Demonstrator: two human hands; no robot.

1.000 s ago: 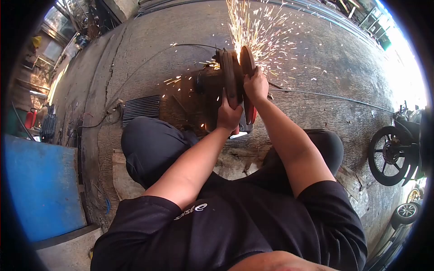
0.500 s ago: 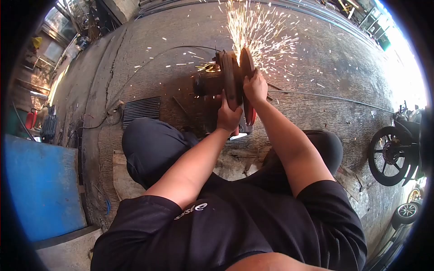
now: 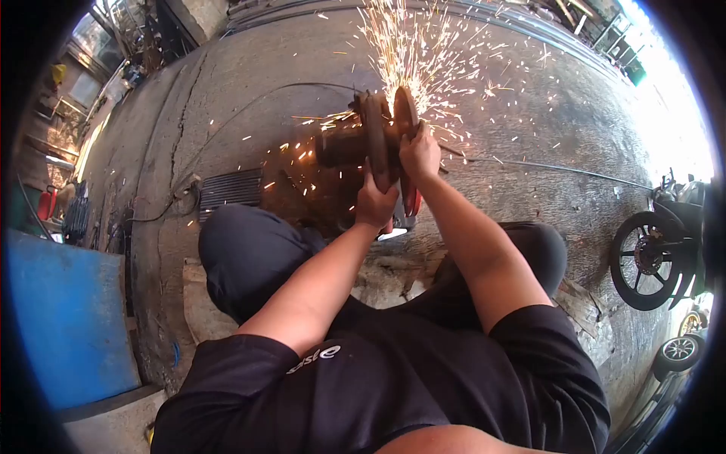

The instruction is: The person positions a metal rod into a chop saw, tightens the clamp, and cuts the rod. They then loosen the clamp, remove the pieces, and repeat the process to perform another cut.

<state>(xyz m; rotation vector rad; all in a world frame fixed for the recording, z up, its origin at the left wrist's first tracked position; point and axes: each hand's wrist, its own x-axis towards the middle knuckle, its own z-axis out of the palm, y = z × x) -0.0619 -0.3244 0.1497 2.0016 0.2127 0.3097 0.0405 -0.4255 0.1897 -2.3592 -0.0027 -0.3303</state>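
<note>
Between my knees stands a rust-brown grinding machine (image 3: 344,145) with a cylindrical motor body on its left. A round, brown disc-shaped piece (image 3: 406,106), seen nearly edge-on, is at its right side. My right hand (image 3: 420,153) is closed on the outer face and edge of that disc. Lower down, my left hand (image 3: 376,203) wraps the bottom of a flat brown upright part (image 3: 376,129). Bright sparks (image 3: 408,53) fly forward from the gap between the two, and some scatter left. A red part (image 3: 414,200) shows below my right hand. The exact contact point is hidden.
A ribbed dark metal grate (image 3: 231,193) lies left of the machine. A thin cable or rod (image 3: 544,164) runs right across the concrete floor. A blue panel (image 3: 72,318) stands at the left. A motorcycle wheel (image 3: 646,259) is at the right. Long metal bars lie at the back.
The view has shifted slightly, so everything sits a little further left. Both hands keep their hold. The disc's tilt differs a little, and more sparks scatter left around the motor body.
</note>
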